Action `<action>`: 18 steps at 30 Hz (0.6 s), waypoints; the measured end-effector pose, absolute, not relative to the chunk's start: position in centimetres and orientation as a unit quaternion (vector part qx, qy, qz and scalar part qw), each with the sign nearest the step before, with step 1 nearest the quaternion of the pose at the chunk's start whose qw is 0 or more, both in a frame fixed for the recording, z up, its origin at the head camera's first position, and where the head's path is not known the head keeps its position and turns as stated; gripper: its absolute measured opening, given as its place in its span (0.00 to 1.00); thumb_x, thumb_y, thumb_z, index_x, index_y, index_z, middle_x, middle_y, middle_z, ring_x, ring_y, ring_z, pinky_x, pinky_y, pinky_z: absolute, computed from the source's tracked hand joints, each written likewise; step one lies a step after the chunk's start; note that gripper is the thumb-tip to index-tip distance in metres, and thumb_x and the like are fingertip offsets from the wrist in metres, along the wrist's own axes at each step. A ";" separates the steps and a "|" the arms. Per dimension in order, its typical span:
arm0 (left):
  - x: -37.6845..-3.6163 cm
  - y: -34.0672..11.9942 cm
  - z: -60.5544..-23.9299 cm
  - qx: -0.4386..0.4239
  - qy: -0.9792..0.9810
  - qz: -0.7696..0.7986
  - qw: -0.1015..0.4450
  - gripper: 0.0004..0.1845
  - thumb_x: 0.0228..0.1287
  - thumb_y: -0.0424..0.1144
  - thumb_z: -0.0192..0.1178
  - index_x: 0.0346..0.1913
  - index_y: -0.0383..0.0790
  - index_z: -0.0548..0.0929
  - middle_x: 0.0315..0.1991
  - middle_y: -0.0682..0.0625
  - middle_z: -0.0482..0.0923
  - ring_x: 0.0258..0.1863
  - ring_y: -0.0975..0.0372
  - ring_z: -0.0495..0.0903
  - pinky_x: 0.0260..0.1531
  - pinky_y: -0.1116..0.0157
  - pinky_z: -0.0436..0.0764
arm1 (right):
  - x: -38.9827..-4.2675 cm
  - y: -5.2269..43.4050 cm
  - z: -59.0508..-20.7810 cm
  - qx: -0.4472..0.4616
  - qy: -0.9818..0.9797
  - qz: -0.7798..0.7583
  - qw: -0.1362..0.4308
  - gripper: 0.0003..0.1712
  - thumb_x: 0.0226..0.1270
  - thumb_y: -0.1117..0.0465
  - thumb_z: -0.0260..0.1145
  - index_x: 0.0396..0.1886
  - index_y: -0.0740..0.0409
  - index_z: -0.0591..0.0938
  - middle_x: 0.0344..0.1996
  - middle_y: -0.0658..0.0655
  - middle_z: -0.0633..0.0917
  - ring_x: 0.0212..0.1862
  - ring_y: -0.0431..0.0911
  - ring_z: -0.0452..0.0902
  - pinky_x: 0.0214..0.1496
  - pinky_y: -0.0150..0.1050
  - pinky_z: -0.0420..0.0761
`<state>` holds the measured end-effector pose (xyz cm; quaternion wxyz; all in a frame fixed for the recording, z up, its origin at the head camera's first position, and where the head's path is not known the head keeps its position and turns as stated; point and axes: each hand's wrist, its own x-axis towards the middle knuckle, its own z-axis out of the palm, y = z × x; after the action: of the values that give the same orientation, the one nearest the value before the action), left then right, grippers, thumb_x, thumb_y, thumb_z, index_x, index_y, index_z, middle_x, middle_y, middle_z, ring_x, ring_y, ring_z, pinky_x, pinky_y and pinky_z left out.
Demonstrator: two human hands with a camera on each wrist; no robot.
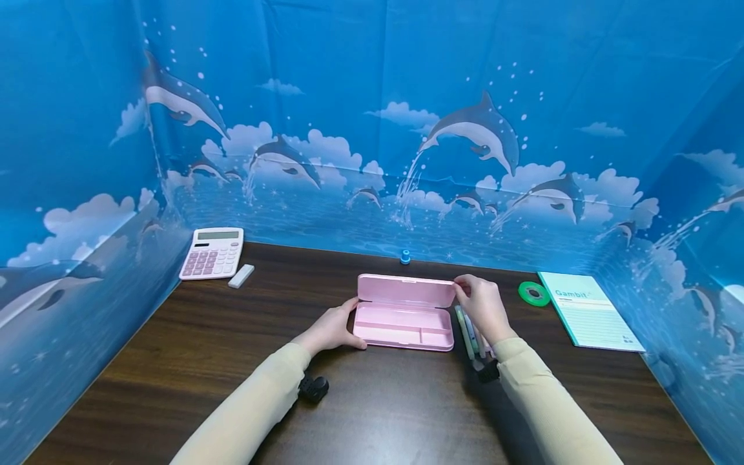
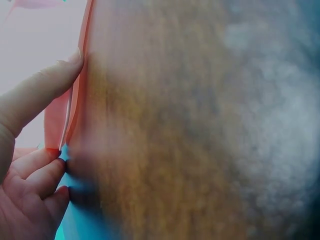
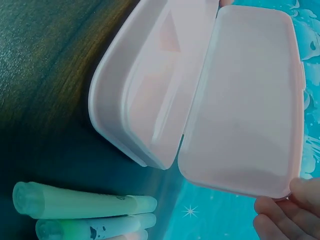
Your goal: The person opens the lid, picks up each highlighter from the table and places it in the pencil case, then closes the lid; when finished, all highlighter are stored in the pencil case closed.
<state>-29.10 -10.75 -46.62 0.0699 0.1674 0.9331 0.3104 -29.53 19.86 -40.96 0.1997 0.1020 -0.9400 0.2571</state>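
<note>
A pink pencil case point(image 1: 386, 316) lies on the table with its lid point(image 1: 403, 290) raised at the back. Compartments inside it show bare pink plastic. My left hand point(image 1: 332, 328) grips its left end, thumb point(image 2: 47, 82) on the near side and fingers toward the back. Up at the lid's right corner, my right hand point(image 1: 484, 309) pinches the edge between thumb and fingertips, as the right wrist view shows. Beneath that hand, just right of the case, lie several pastel markers, one a green marker point(image 3: 85, 200), partly covered by the hand and wrist.
At the back left are a pink-and-white calculator point(image 1: 212, 254) and a white eraser-like block point(image 1: 241, 276). A small blue object point(image 1: 405, 257) stands by the back curtain. Toward the right lie a green tape roll point(image 1: 533, 294) and a notebook point(image 1: 589, 313). Dolphin-printed curtains point(image 1: 325, 77) enclose the table.
</note>
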 end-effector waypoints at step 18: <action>-29.1 -10.7 -46.6 0.167 0.929 0.320 0.084 0.64 0.41 0.47 0.78 0.75 0.33 0.44 0.68 0.43 0.66 0.65 0.52 0.67 0.64 0.53 0.65 | -29.5 19.9 -41.1 0.115 -0.947 0.252 0.162 0.23 0.61 0.65 0.67 0.56 0.67 0.78 0.38 0.63 0.86 0.37 0.51 0.82 0.43 0.48 0.82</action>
<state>-29.06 -10.67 -46.59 0.0842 0.1669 0.9289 0.3196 -29.46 19.93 -41.14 0.1623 0.1152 -0.9469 0.2524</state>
